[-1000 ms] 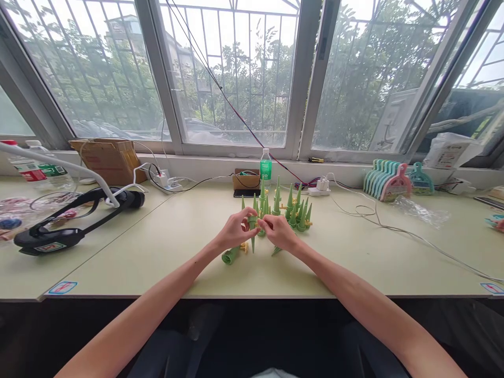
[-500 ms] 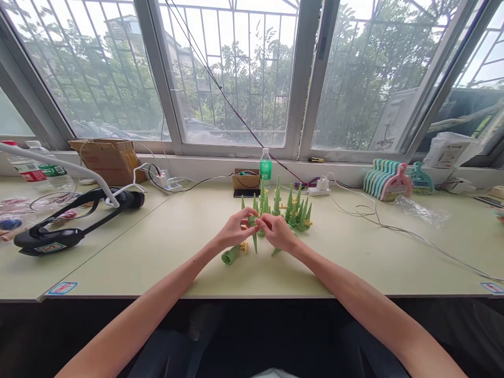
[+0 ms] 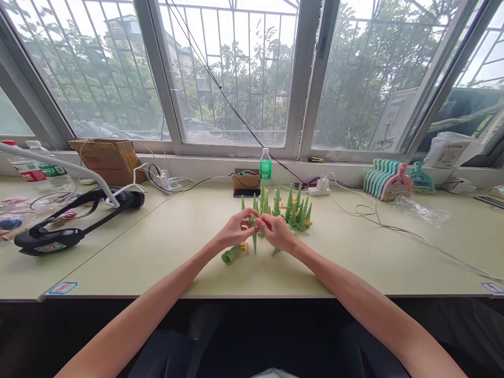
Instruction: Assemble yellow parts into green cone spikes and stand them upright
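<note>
Between my hands a green plant watering spike (image 3: 254, 243) hangs with its pointed tip downward; its upper part is mostly hidden by fingers. My left hand (image 3: 234, 228) curls around it, thumb and fingers closed at its top. From the other side my right hand (image 3: 279, 232) pinches at the same top end, fingertips meeting those of the left. Just below my left hand lies another green spike (image 3: 229, 256) with its round open end toward me and a yellow valve (image 3: 244, 247) beside it. Behind the hands several green spikes (image 3: 289, 202) stand point up, some with yellow valves.
A green-labelled bottle (image 3: 265, 167) stands behind the spikes, near a small brown box (image 3: 246, 181). At left are a black headset (image 3: 51, 239) and a cardboard box (image 3: 108, 161). Pastel hangers (image 3: 388, 181), a plastic bag (image 3: 423, 211) and a white cable (image 3: 417, 233) are at right.
The held spike's tip has shifted very slightly to the left. Both hands keep nearly the same position and grip.
</note>
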Motion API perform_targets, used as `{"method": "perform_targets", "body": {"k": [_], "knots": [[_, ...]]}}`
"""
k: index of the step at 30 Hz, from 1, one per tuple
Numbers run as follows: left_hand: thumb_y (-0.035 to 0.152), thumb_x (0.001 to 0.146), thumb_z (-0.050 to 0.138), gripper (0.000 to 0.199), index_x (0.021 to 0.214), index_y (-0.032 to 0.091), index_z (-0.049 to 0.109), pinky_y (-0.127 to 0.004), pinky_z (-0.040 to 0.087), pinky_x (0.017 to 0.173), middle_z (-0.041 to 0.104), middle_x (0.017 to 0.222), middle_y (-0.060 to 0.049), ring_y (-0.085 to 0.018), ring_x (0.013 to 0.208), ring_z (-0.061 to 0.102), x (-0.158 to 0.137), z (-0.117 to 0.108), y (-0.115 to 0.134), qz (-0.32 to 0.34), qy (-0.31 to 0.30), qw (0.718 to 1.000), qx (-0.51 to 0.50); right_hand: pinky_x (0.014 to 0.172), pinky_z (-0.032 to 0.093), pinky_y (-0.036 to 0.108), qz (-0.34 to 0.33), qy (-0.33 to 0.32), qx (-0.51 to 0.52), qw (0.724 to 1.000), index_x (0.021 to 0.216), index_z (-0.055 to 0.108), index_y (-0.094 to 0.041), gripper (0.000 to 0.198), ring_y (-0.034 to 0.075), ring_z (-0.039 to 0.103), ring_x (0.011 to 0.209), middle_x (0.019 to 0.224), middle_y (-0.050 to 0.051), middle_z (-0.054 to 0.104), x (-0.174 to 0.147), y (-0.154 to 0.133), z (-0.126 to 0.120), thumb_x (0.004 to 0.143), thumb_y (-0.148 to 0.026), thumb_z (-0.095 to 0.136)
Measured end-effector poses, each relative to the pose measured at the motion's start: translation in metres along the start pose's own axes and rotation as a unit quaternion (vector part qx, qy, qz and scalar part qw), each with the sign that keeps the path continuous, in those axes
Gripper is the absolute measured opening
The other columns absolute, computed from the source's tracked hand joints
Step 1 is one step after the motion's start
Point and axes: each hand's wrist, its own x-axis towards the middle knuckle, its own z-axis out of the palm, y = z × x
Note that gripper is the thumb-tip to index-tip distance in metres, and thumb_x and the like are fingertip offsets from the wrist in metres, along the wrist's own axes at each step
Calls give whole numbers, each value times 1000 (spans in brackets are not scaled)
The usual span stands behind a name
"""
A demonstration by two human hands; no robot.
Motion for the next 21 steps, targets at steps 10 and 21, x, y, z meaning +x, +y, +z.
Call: {"method": "perform_targets", "body": {"k": [10,21], "knots": [[42,83,65,34,106,18,54,-23,50,60,57,91,-2,-12,72,61,1,0,-6,11,0,1000,13,53,26,23,-4,-5,2,1000,69,47,-18,34,9,33,51,56,-4,43,0,2,1,97,-37,42],[40,84,65,33,106,18,54,-23,51,62,57,91,-2,-12,72,61,1,0,-9,14,-1,1000,18,53,26,23,-8,-10,3,1000,69,46,-19,33,9,32,51,55,-5,41,0,3,1,97,-36,42]]}}
